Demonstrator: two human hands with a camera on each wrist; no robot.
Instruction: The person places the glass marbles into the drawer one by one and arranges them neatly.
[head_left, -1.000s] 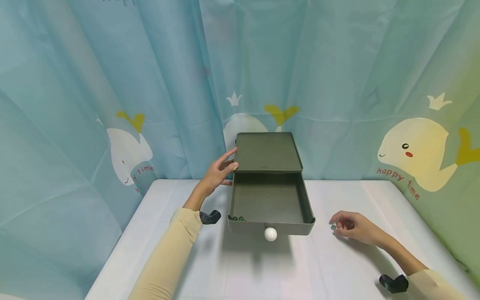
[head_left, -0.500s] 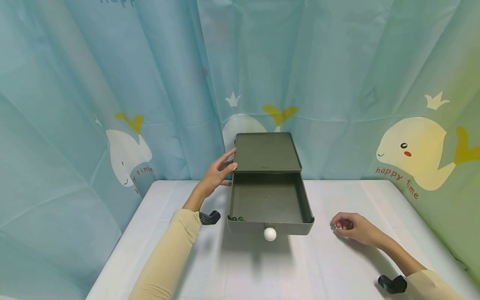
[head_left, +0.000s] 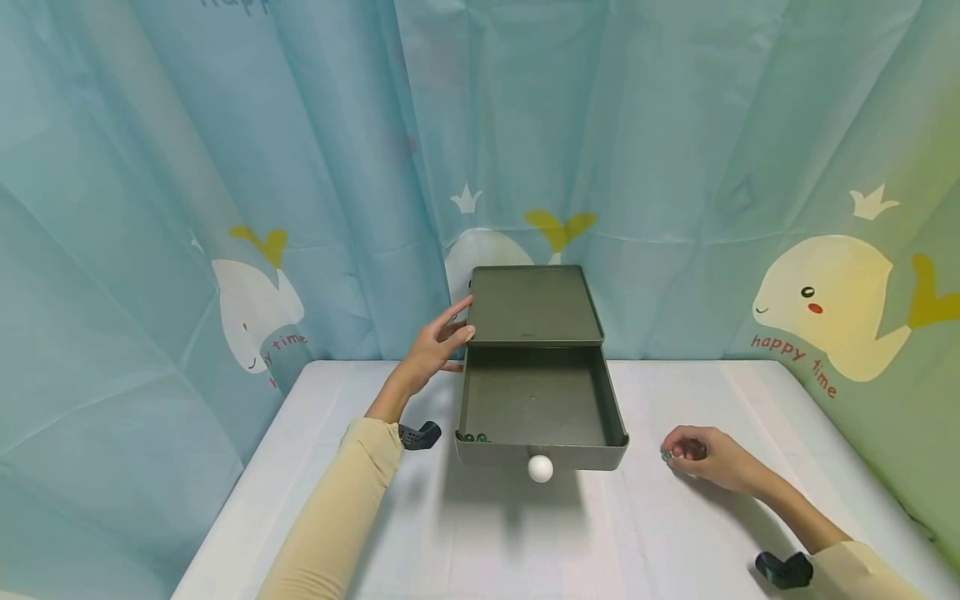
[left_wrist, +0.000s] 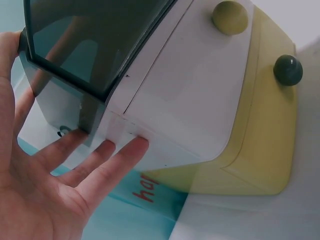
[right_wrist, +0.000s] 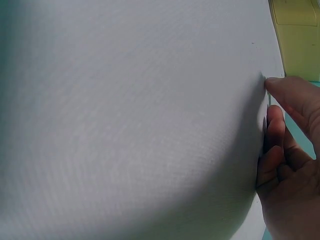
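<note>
A small drawer cabinet [head_left: 536, 304] stands at the back of the table, its dark green top drawer [head_left: 536, 408] pulled out toward me. Two green glass marbles [head_left: 482, 437] lie in the drawer's front left corner. My left hand [head_left: 431, 354] touches the cabinet's left side with spread fingers; the left wrist view shows the fingertips against the white tier [left_wrist: 190, 90]. Low over the table on the right, my right hand [head_left: 712, 457] pinches a small greenish marble [head_left: 666, 455] between thumb and finger. The right wrist view shows this hand [right_wrist: 295, 165] only partly, at its right edge.
The drawer's white round knob [head_left: 540, 468] sticks out over the white tabletop [head_left: 525, 550]. A yellow tier [left_wrist: 270, 130] with a dark knob [left_wrist: 288, 70] sits below the white one. Patterned curtains [head_left: 675, 125] hang close behind the table.
The marble at my right fingertips has shifted slightly between thumb and finger. The left hand, cabinet and drawer have stayed in place.
</note>
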